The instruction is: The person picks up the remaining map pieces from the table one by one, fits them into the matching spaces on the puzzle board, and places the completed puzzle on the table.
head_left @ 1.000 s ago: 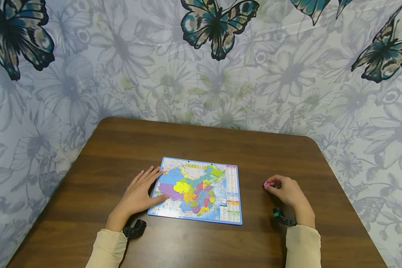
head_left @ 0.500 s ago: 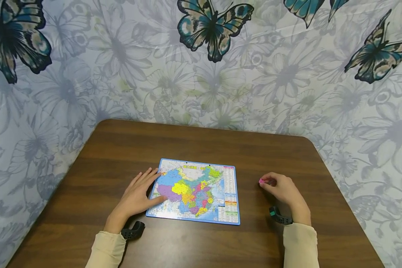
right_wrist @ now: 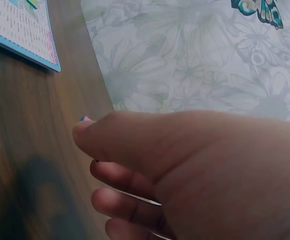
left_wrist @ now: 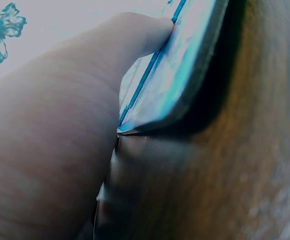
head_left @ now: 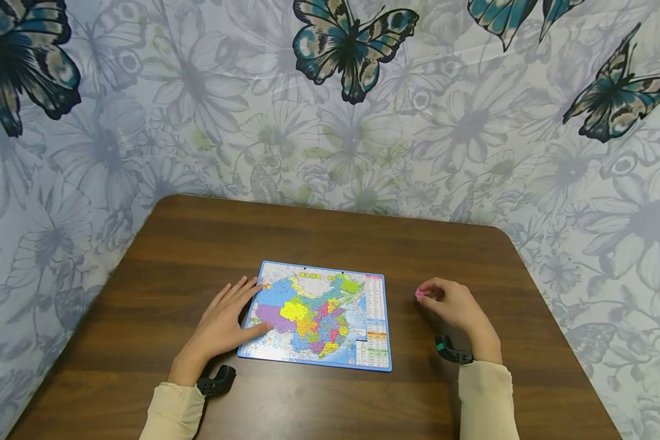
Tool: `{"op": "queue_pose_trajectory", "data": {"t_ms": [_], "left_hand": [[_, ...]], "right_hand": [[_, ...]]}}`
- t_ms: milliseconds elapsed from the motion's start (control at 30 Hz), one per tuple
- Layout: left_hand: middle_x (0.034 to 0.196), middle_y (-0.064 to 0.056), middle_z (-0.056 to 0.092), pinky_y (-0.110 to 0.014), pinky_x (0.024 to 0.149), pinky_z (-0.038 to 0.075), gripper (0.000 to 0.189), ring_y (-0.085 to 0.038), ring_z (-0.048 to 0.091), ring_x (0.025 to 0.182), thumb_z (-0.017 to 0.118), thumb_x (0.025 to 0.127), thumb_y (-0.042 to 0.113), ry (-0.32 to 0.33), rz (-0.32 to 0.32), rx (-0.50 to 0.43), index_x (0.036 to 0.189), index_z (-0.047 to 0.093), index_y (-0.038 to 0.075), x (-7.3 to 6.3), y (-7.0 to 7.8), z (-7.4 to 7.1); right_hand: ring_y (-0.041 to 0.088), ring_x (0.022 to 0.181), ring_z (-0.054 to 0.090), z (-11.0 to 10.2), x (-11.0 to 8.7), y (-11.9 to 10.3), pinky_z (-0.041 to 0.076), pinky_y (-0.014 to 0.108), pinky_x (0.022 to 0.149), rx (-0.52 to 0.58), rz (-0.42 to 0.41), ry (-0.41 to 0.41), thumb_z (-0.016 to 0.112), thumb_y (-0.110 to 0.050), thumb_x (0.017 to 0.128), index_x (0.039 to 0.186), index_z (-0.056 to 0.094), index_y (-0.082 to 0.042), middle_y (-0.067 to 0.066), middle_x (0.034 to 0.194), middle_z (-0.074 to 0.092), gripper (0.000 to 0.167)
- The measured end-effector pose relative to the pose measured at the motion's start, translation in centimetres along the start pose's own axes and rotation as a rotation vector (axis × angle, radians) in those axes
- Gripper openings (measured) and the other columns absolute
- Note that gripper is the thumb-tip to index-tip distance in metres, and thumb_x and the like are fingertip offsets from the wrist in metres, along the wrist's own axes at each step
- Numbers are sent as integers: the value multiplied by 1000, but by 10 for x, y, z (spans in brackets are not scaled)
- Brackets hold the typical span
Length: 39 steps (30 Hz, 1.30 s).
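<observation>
A map puzzle board [head_left: 371, 357] with a blue rim and brightly coloured regions lies flat on the table. My left hand [head_left: 225, 321] rests on its left side, fingers spread, the thumb over the lower left part. In the left wrist view that thumb [left_wrist: 145, 32] lies on the board's surface near a corner. To the right of the board, my right hand [head_left: 456, 305] pinches a small pink puzzle piece [head_left: 420, 293] between thumb and fingers, above the table. The right wrist view shows just a sliver of the pink piece [right_wrist: 86, 119] past the thumb tip; the fingers hide the rest.
The brown wooden table [head_left: 319, 403] has rounded far corners. Behind it hangs a pale floral cloth [head_left: 330, 159] printed with large teal butterflies. Each wrist carries a black band, such as the right wristband [head_left: 453, 351].
My right hand has moved left toward the board, still pinching the pink puzzle piece. The left hand stays on the board. The head view has shifted slightly.
</observation>
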<state>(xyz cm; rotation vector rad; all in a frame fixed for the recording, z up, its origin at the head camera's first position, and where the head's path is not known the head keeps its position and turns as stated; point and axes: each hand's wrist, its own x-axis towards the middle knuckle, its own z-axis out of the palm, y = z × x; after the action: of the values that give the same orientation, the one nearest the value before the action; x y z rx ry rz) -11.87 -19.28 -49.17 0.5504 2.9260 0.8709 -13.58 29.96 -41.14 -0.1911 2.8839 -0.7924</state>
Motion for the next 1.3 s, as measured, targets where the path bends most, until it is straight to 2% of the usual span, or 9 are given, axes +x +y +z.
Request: {"op": "queue_pose_trajectory", "data": {"t_ms": [333, 733, 1067, 1300], "left_hand": [[167, -9, 35, -54, 128, 12, 96, -33, 25, 157, 73, 84, 67, 2, -1, 12, 158, 44, 14, 1, 0, 1], [166, -10, 36, -55, 128, 13, 95, -34, 26, 157, 74, 83, 66, 2, 0, 19, 157, 45, 13, 0, -1, 1], [167, -10, 35, -54, 128, 12, 96, -33, 25, 157, 74, 84, 66, -7, -1, 17, 158, 44, 14, 1, -1, 1], [167, -10, 35, -54, 128, 12, 95, -33, 25, 157, 75, 83, 65, -4, -1, 19, 158, 44, 13, 1, 0, 1]], "right_hand": [[15, 87, 62, 9, 6, -7, 54, 33, 77, 24, -46, 19, 74, -25, 97, 108, 75, -15, -3, 95, 72, 15], [15, 87, 61, 18, 8, -15, 53, 28, 70, 50, -39, 12, 76, -24, 95, 110, 72, -12, 0, 97, 70, 19], [18, 90, 63, 25, 10, -20, 55, 34, 77, 50, -51, 21, 75, -25, 96, 111, 73, -13, 1, 103, 73, 20], [18, 91, 64, 31, 12, -23, 57, 34, 80, 37, -58, 27, 76, -25, 96, 113, 74, -14, 1, 107, 74, 21]]}}
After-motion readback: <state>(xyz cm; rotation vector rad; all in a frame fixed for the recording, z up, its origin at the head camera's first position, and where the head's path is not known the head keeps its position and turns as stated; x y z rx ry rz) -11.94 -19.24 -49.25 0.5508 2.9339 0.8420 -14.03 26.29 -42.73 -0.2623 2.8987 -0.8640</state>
